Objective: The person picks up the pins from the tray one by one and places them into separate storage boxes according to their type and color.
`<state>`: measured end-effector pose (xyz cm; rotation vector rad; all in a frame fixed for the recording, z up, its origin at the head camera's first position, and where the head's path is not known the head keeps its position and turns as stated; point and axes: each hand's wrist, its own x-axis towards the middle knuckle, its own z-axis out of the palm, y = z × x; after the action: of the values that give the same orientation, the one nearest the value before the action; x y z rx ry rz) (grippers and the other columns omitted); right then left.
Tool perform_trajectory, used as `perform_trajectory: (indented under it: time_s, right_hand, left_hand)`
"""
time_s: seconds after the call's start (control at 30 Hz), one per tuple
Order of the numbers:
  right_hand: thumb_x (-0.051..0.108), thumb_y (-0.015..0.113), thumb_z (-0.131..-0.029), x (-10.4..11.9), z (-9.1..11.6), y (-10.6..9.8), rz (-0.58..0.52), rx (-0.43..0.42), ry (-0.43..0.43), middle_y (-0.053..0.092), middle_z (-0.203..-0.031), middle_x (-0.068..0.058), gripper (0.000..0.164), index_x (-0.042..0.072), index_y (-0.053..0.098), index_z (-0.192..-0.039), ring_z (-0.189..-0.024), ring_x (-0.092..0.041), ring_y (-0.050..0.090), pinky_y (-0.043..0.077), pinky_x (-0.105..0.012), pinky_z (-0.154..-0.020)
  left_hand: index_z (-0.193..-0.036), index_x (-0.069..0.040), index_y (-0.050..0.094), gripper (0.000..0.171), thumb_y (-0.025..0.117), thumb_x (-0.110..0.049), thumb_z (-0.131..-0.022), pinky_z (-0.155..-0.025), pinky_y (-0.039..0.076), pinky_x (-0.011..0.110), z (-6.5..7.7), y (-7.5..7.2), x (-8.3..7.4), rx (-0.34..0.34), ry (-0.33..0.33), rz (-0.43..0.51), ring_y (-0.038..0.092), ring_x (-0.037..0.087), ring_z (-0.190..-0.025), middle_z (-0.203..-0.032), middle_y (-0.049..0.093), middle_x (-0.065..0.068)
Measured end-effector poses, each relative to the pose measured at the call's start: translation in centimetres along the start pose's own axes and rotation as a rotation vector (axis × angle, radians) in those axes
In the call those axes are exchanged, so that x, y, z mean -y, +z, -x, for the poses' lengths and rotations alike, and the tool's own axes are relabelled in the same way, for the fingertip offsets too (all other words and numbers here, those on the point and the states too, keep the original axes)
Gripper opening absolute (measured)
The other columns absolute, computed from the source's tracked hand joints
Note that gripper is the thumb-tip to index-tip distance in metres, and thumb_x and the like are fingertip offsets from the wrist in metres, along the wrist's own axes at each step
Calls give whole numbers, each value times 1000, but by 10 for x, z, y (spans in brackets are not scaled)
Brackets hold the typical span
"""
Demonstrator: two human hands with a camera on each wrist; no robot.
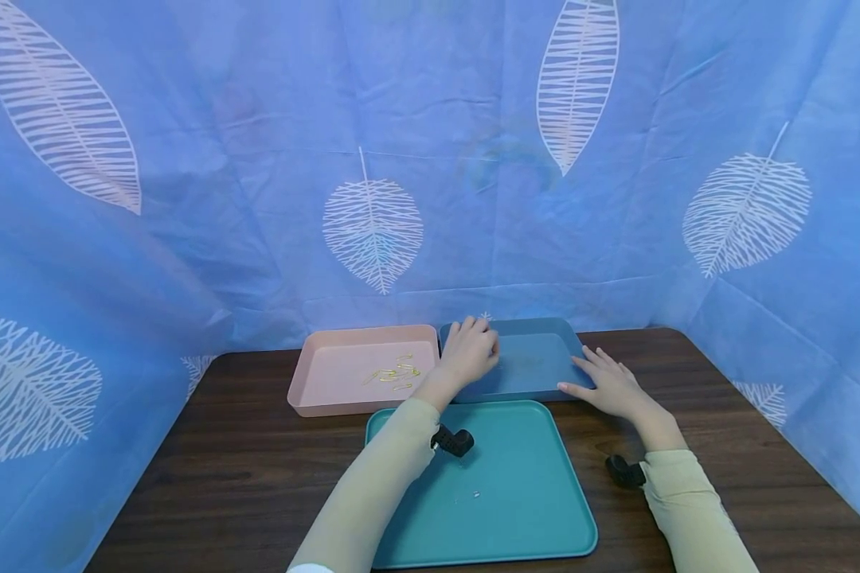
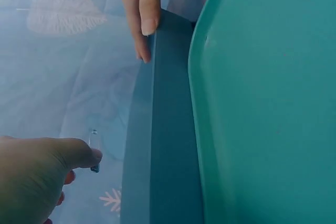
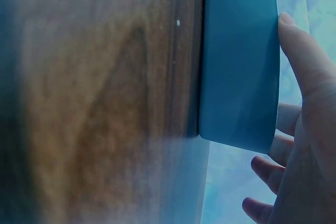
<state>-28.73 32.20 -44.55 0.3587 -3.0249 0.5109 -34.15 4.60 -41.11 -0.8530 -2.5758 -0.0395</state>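
Over the left part of the blue tray (image 1: 537, 390), my left hand (image 1: 468, 350) pinches a small silvery safety pin (image 2: 94, 153) between thumb and fingers. In the left wrist view the safety pin stands out beside the thumb tip, partly covered by it. My right hand (image 1: 609, 383) is at the tray's right end with its fingers spread. The right wrist view has the thumb at the rim of the blue tray (image 3: 239, 66) and the other fingers around its corner.
A pink tray (image 1: 330, 406) at the back left holds several gold-coloured pins (image 1: 394, 373). In front lies a teal tray (image 1: 516, 525) with a tiny silvery piece (image 1: 476, 494) on it. All stand on a dark wooden table (image 1: 222, 469), with a blue leaf-patterned cloth (image 1: 444, 231) behind.
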Motion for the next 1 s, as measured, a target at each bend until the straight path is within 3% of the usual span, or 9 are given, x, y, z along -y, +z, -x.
perform_trajectory:
  time_s: [0.23,0.5,1.0]
  right_hand:
    - [56,59,-90,0,0,0,-2,-3,6,24,-155,-32,82,-3,42,-145,-143,-53,16,14,-74,-109]
    - [57,58,-91,4,0,-4,4,12,8,22,-156,-32,82,-2,41,-146,-144,-53,15,13,-74,-110]
    - [57,58,-90,0,1,-1,6,9,11,21,-157,-31,83,-2,41,-146,-144,-52,15,13,-74,-110]
  left_hand:
    - [-89,-25,67,13,58,-31,-97,-71,21,28,-15,5,1,4,-23,-26,40,16,-85,-98,58,-5]
    - [-90,-25,65,15,55,-33,-99,-74,28,31,-30,11,0,67,-70,-18,38,17,-87,-99,56,-4]
    - [-89,-24,67,16,57,-32,-98,-73,25,30,-38,22,-2,64,-110,-6,41,16,-88,-98,56,-4]
